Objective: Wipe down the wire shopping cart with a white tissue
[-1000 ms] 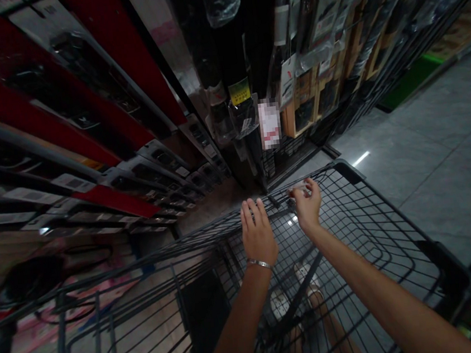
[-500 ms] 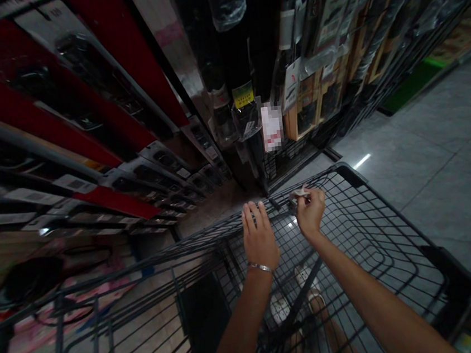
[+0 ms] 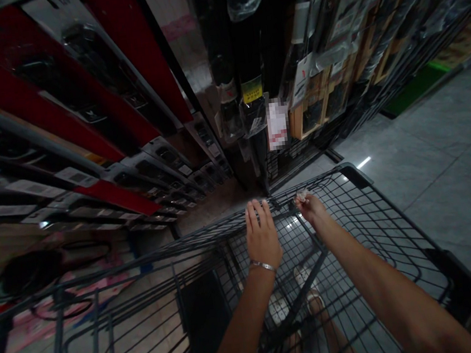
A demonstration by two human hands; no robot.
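Observation:
My right hand (image 3: 313, 208) is closed around a crumpled whitish-grey wipe or tissue (image 3: 303, 196), held at the far side rim of a black wire shopping cart (image 3: 360, 208). To its left, my left hand (image 3: 263, 238) is open, palm down, with its fingers stretched toward the same rim. A silver bracelet (image 3: 263, 264) circles the left wrist. Whether the left fingertips touch the wire I cannot tell. Through the mesh, pale shoes (image 3: 279, 308) show on the floor below.
Packaged belts or straps (image 3: 97, 62) hang on a red and black display at the left. Ahead, a rack carries plastic-wrapped dark goods (image 3: 248, 57) and wooden-framed boxes (image 3: 311, 109). Grey tiled floor (image 3: 436, 161) runs along the right, beside a green mat (image 3: 414, 90).
My right hand has turned slightly and slid a little along the rim with the wipe. My left hand has barely moved. The view has shifted a little.

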